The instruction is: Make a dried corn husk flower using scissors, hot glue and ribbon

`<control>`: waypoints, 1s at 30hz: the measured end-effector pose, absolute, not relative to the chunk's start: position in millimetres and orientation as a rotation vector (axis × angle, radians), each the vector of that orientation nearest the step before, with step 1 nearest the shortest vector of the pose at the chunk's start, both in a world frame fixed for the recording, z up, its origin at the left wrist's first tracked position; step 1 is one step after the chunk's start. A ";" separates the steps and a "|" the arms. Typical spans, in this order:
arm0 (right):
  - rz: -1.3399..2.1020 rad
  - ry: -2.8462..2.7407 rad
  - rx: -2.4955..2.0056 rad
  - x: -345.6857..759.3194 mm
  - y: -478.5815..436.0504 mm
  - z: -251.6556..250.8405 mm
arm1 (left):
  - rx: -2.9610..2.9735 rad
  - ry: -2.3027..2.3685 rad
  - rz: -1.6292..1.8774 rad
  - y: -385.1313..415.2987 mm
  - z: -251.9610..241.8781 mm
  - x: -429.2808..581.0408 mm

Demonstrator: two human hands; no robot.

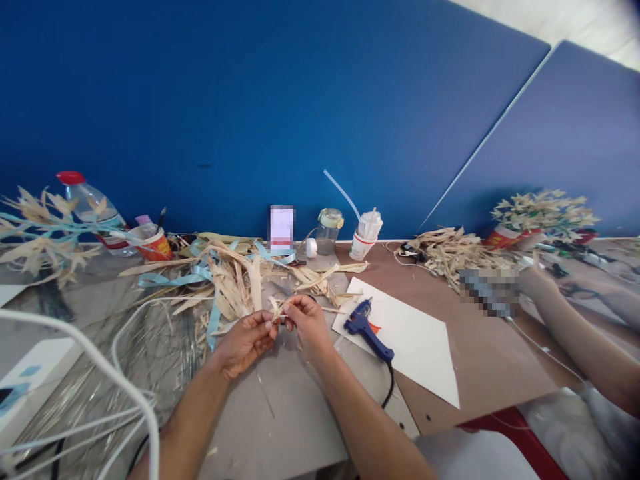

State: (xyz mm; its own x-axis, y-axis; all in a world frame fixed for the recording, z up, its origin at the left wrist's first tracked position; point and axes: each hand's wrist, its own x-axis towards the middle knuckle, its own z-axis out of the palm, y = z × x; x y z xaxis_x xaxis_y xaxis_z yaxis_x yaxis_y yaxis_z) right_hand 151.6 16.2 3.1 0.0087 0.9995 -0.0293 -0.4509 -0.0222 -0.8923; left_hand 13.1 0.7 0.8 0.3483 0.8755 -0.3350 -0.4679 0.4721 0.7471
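Fingers [269, 328] of left hand [244, 341] and right hand [309, 321] pinching dried leaf strip [276, 307], cluttered grey table [295, 407], blue wall [250, 100]

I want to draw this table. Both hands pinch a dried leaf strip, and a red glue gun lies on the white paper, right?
Not quite. The head view shows the glue gun is blue, not red. It does lie on the white paper, and the left hand and right hand pinch a dried leaf strip.
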 end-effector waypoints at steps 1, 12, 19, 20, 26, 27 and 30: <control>1.409 -0.830 -0.881 151.9 16.3 2.8 | 0.604 0.801 0.944 0.8 0.2 12.8; 1.601 -0.748 -0.791 158.7 13.2 7.6 | 0.742 0.828 0.971 0.1 -0.8 12.9; 1.663 -0.610 -0.838 160.6 14.5 9.4 | 0.838 0.904 1.032 0.7 -1.7 13.7; 1.668 -0.597 -0.841 160.8 14.6 10.1 | 0.861 0.912 1.038 0.9 -2.5 13.8; 1.645 -0.471 -0.812 173.2 21.9 12.7 | 0.886 0.951 1.057 1.3 -4.2 11.1; 1.614 -0.457 -0.814 176.5 23.5 13.1 | 0.866 0.955 1.069 1.4 -4.0 10.2; 1.567 -0.542 -0.843 182.0 24.3 14.8 | 0.822 0.962 1.082 2.0 -3.3 8.2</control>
State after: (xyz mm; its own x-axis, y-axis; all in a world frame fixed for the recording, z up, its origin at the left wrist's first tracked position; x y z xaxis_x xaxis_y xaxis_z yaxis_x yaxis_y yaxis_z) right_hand 182.0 24.3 14.8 -0.0215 0.9771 -0.2116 -0.6378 -0.1764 -0.7497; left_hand 8.2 2.0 -3.3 0.1729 0.9591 -0.2240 -0.3352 0.2711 0.9023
